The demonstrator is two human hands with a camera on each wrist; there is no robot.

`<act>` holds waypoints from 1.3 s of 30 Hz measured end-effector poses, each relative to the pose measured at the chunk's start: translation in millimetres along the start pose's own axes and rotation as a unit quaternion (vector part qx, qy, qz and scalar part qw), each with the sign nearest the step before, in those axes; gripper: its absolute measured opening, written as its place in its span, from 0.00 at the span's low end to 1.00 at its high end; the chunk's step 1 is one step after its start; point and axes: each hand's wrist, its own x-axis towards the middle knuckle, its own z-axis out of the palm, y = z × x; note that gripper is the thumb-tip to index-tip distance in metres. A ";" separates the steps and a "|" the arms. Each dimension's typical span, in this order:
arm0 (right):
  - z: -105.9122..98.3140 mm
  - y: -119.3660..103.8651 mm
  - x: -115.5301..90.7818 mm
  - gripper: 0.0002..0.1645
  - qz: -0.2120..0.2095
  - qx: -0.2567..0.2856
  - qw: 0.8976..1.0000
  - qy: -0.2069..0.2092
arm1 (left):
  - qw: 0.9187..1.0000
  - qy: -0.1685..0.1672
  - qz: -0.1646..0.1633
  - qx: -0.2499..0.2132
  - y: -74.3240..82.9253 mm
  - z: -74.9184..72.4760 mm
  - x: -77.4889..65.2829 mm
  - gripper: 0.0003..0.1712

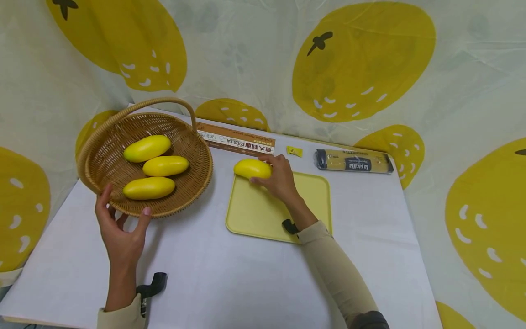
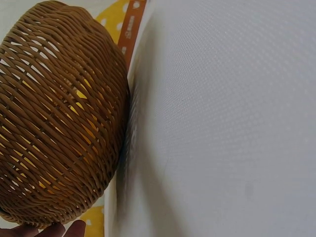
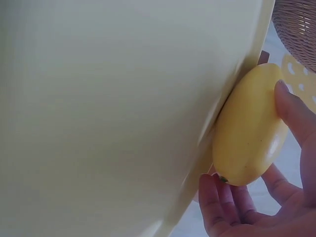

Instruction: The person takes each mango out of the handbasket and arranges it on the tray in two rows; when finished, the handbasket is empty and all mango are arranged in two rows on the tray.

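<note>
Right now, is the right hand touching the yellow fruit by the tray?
Touching. The right wrist view shows it: the thumb of the right hand lies against the side of the yellow fruit, no gap between.

Your left sleeve (image 1: pixel 122 317) and right sleeve (image 1: pixel 343 269) are beige and creased, each ending in a cuff near the wrist; a bent black tube-like fitting (image 1: pixel 153 286) juts from your left wrist beside a narrow dark strap (image 1: pixel 143 306), and a similar black piece (image 1: pixel 290 226) shows by your right cuff
</note>
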 end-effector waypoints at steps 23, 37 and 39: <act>-5.6 -58.0 -3.0 0.46 -0.128 0.095 0.985 0.069 | 1.000 0.000 0.010 -0.009 1.3 1.8 2.3 0.53; 33.1 -149.8 -5.9 0.47 -0.273 0.141 0.951 -0.039 | 1.000 -0.006 0.009 -0.001 -4.5 -2.1 -0.1 0.55; 41.2 -159.8 -5.7 0.46 -0.283 0.137 0.947 -0.066 | 1.000 -0.007 0.009 0.001 -3.8 -2.1 -0.6 0.55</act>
